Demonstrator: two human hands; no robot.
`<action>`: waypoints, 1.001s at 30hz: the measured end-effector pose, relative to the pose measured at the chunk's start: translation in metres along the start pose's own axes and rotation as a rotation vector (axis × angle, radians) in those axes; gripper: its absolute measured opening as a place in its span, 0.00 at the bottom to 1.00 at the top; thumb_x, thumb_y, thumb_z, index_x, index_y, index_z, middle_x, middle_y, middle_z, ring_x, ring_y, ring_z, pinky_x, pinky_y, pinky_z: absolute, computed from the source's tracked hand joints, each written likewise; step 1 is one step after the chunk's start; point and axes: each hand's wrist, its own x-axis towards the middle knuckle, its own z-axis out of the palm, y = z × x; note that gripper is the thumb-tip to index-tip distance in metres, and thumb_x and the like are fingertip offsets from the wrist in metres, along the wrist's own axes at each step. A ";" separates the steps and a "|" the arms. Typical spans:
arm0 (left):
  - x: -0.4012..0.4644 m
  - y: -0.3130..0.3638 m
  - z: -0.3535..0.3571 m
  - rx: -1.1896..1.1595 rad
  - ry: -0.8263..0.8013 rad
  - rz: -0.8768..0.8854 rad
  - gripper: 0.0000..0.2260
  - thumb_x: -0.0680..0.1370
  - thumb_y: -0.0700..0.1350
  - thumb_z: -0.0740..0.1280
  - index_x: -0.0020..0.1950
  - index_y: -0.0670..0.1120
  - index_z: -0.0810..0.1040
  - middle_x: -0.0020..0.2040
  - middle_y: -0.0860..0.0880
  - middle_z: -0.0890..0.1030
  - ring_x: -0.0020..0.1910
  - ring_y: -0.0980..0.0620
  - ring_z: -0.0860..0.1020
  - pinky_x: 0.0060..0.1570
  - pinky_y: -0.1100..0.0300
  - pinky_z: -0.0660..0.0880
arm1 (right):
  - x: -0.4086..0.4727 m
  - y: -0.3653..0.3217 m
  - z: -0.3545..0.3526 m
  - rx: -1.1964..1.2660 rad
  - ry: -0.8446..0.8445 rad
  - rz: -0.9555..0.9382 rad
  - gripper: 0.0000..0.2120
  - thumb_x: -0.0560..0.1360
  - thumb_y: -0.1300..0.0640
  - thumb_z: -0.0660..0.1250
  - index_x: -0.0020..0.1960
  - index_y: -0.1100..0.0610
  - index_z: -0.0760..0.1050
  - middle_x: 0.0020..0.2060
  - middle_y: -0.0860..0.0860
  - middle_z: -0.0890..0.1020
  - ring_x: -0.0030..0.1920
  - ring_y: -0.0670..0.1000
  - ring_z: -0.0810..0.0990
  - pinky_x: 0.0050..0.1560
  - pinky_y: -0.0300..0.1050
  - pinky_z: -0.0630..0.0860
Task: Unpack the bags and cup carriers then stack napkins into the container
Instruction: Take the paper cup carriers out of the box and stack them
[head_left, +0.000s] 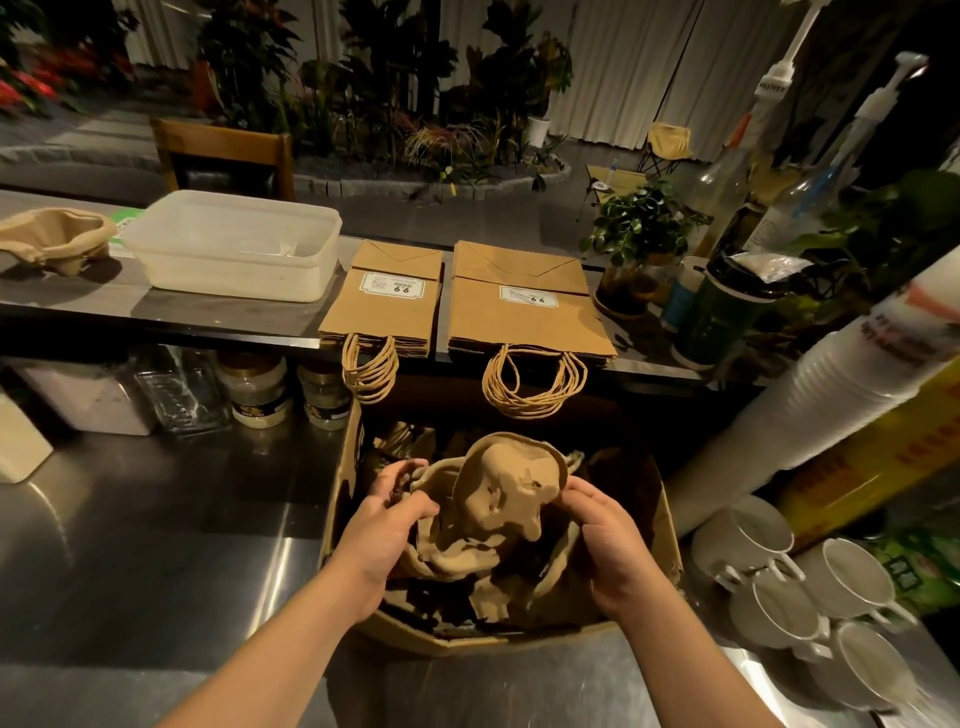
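Observation:
An open cardboard box (670, 525) stands on the steel counter in front of me, filled with brown pulp cup carriers. My left hand (387, 512) and my right hand (597, 525) both grip one moulded cup carrier (501, 486), lifted a little above the rest. Two flat stacks of brown paper bags, the left stack (384, 301) and the right stack (524, 306), lie on the raised shelf beyond, handles hanging over its edge. A translucent plastic container (234, 247) sits on the shelf at the left. Another cup carrier (52, 236) lies at the shelf's far left.
Stacked white paper cups (831, 410) lean at the right, above several white ceramic cups (800, 592). Jars (257, 389) stand under the shelf. A potted plant (636, 234), a dark tumbler (722, 312) and pump bottles crowd the shelf's right end.

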 end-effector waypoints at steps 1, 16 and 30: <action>0.000 0.000 -0.001 0.023 -0.021 -0.001 0.18 0.80 0.43 0.67 0.65 0.62 0.75 0.62 0.47 0.79 0.60 0.46 0.77 0.50 0.51 0.75 | -0.001 -0.001 -0.001 -0.043 -0.036 -0.008 0.11 0.82 0.54 0.64 0.53 0.51 0.86 0.51 0.52 0.87 0.61 0.57 0.81 0.67 0.63 0.73; -0.002 0.014 -0.010 0.177 -0.054 -0.130 0.05 0.82 0.48 0.67 0.55 0.58 0.78 0.59 0.50 0.75 0.68 0.45 0.68 0.76 0.43 0.59 | -0.001 -0.009 -0.006 -0.101 -0.125 -0.061 0.12 0.83 0.63 0.62 0.56 0.51 0.83 0.50 0.56 0.87 0.51 0.57 0.86 0.52 0.53 0.83; 0.005 0.013 -0.012 0.085 -0.078 -0.136 0.10 0.82 0.58 0.65 0.63 0.67 0.76 0.65 0.52 0.76 0.67 0.47 0.70 0.70 0.42 0.68 | 0.017 0.004 0.004 0.175 0.040 0.032 0.10 0.83 0.57 0.63 0.61 0.51 0.81 0.45 0.53 0.88 0.51 0.56 0.84 0.43 0.50 0.78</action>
